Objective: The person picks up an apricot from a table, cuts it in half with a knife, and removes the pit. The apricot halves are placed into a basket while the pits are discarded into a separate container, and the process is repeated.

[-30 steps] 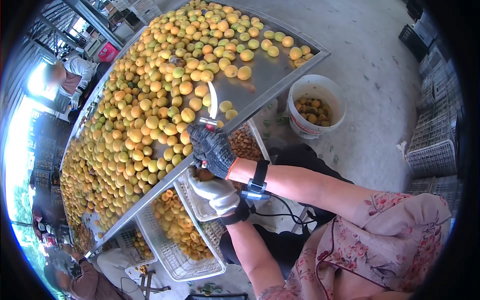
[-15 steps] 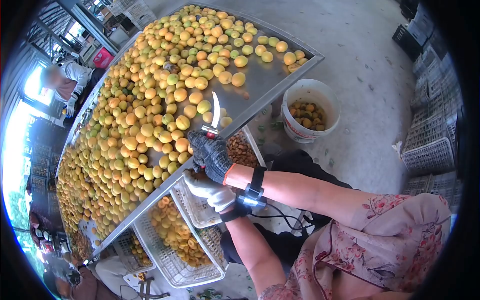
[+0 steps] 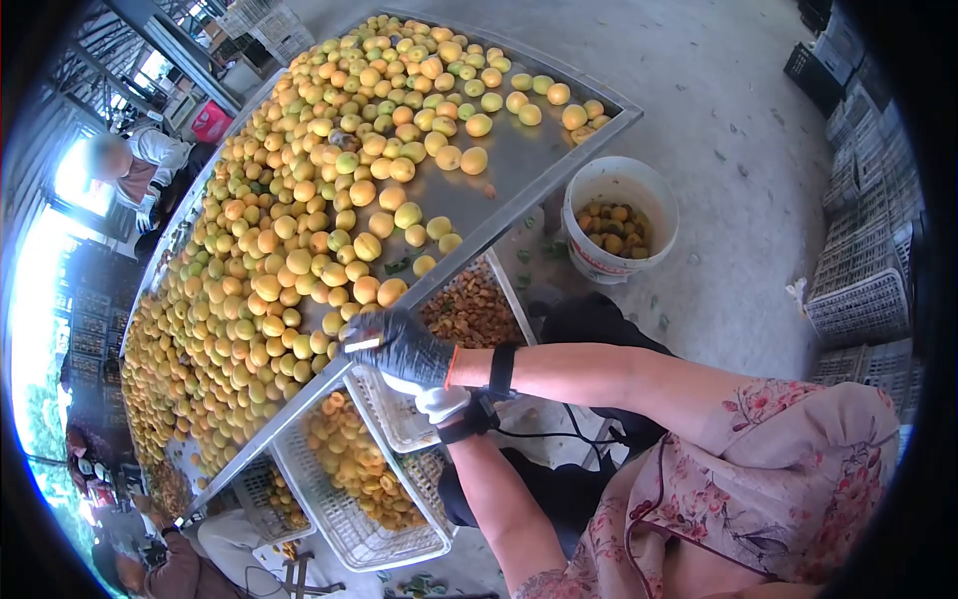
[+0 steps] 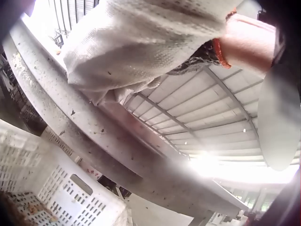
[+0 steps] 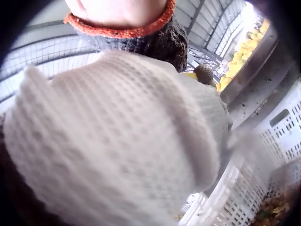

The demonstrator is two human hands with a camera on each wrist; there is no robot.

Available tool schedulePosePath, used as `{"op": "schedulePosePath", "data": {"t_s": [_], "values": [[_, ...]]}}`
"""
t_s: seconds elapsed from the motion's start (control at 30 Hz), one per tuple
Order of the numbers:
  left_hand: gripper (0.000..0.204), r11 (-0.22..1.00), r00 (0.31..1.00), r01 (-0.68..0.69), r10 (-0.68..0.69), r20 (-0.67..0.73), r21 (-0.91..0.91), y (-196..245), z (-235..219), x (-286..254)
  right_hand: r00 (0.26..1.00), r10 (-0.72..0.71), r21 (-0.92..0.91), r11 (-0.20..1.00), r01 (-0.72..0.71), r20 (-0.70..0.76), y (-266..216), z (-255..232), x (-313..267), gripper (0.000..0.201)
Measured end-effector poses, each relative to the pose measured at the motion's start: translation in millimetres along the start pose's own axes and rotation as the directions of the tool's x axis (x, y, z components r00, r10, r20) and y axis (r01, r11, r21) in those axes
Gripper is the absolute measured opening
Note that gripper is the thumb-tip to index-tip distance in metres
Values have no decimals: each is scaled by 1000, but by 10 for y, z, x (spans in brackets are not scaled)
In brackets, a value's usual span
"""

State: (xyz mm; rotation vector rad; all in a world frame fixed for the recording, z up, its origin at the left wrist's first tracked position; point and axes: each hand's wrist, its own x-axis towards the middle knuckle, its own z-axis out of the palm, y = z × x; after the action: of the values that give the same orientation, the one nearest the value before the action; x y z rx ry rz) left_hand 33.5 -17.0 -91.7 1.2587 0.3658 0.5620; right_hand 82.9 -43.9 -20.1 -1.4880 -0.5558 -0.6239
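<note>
My right hand [image 3: 394, 344], in a dark glove with an orange cuff, hovers at the near rim of the steel table [image 3: 479, 235]. It grips a knife, of which only a short silver part [image 3: 361, 344] shows. My left hand [image 3: 439, 401], in a white glove, sits directly beneath it and is mostly hidden in the head view. In the right wrist view the white glove [image 5: 117, 141] looks curled, with a sliver of yellow apricot [image 5: 190, 74] at its far edge beside a dark-gloved fingertip [image 5: 204, 73]. Both hands are above a white crate [image 3: 394, 424].
Loose apricots [image 3: 299, 200] cover the table. Below its rim stand a crate of apricot halves [image 3: 349, 469] and one of brown pits [image 3: 469, 304]. A white bucket [image 3: 619, 215] holds some fruit. Stacked crates [image 3: 858, 299] line the right. Another person [image 3: 130, 160] works across the table.
The knife blade, which pointed up over the table, has swung down out of sight. Both hands have shifted slightly left and lower along the table rim.
</note>
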Motion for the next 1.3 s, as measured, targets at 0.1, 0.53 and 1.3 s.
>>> {"op": "schedulePosePath", "data": {"t_s": [0.1,0.53,1.3], "values": [[20,994,999,-36,40,-37,105,-148,-52,-130,959,152,-90,987,-134,241,-99,-70,9,8],[28,763,848,530,-468,250,-370,467,123,98,522,805,606,272,-747,283,-19,-298,327,10],[20,779,858,513,-470,207,-361,341,119,81,602,787,449,494,-745,132,133,-207,212,12]]}}
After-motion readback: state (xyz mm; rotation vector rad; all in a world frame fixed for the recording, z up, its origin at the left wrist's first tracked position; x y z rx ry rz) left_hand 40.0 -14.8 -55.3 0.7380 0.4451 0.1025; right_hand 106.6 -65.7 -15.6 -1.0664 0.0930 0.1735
